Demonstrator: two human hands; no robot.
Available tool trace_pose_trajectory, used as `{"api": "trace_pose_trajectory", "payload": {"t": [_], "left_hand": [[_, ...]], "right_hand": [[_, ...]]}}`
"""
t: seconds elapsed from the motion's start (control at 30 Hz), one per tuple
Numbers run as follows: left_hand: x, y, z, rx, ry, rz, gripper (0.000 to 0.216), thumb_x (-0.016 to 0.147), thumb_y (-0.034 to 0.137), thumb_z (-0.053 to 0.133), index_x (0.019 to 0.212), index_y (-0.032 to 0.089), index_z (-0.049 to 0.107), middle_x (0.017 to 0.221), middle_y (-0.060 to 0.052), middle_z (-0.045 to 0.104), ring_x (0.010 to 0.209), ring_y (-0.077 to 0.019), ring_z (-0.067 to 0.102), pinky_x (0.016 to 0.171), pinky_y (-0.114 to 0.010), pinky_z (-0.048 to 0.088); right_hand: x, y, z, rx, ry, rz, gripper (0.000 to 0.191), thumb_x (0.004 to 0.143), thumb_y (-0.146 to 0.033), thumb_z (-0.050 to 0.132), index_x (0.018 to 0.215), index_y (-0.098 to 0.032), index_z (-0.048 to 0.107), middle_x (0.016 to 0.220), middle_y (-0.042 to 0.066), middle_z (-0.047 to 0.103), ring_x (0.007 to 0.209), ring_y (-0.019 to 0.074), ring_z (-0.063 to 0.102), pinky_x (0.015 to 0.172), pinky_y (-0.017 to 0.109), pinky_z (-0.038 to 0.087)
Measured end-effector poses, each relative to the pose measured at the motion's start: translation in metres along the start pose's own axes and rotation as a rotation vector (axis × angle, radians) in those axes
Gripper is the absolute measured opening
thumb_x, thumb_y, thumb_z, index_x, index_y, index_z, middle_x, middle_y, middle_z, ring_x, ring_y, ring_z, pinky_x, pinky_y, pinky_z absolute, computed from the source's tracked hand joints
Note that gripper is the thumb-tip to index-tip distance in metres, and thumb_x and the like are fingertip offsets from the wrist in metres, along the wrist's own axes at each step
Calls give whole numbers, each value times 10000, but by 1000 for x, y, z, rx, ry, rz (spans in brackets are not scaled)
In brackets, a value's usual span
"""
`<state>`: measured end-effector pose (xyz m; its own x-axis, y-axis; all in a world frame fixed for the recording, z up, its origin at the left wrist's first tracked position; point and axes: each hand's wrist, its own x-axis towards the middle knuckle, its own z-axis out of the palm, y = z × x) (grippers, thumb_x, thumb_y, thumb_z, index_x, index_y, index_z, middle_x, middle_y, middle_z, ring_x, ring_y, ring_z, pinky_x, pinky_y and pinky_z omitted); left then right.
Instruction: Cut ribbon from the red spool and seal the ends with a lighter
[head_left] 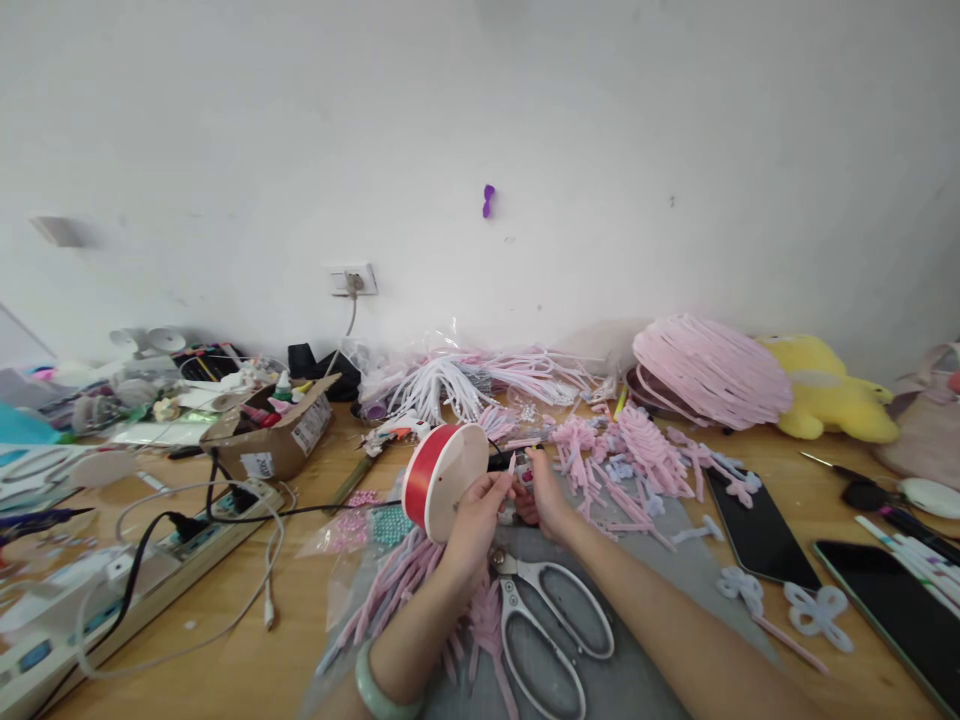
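My left hand is closed, pinching a thin pink fuzzy strip, like a pipe cleaner, that points up from the fingertips. Close against it, my right hand is also closed. Its fingers curl round a small pale thing with dark pink marks, mostly hidden, whose kind I cannot make out. A spool of red ribbon stands on edge just left of my left hand. Below both hands, large white-handled scissors lie on a grey mat, with pink pipe cleaner pieces beside them.
At the left are a power strip with cables and a cardboard box. Bundled white pipe cleaners lie at the back, pink shaped pieces to the right. Two phones, a screwdriver-like tool and a yellow plush toy are farther right.
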<state>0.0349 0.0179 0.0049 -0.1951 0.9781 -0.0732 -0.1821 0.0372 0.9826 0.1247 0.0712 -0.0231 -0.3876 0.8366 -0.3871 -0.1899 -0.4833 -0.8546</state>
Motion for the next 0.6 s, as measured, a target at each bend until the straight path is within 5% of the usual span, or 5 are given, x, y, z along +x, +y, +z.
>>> {"api": "trace_pose_trajectory", "payload": {"t": [0.17, 0.37, 0.6], "left_hand": [[2, -3, -4, -33, 27, 6, 331, 593, 478, 632, 636, 153, 585, 553, 33, 510, 466, -65, 364, 453, -193, 248], [1, -4, -6, -153, 54, 27, 307, 632, 464, 632, 713, 176, 560, 638, 30, 544, 561, -86, 476, 511, -191, 324], [1, -5, -5, -196, 93, -15, 340, 600, 451, 666, 775, 172, 583, 661, 29, 566, 536, -83, 468, 489, -196, 324]], "right_hand": [[-6, -4, -2, 125, -69, -29, 575, 674, -718, 298, 492, -184, 412, 405, -47, 284, 337, 50, 176, 371, 201, 53], [-17, -4, 4, 194, -196, -222, 278, 577, -387, 668, 600, -141, 540, 531, -22, 485, 417, 49, 326, 395, 194, 184], [-22, -6, 9, 150, -196, -279, 260, 561, -328, 714, 624, -141, 543, 468, -63, 399, 401, 38, 304, 383, 186, 178]]}}
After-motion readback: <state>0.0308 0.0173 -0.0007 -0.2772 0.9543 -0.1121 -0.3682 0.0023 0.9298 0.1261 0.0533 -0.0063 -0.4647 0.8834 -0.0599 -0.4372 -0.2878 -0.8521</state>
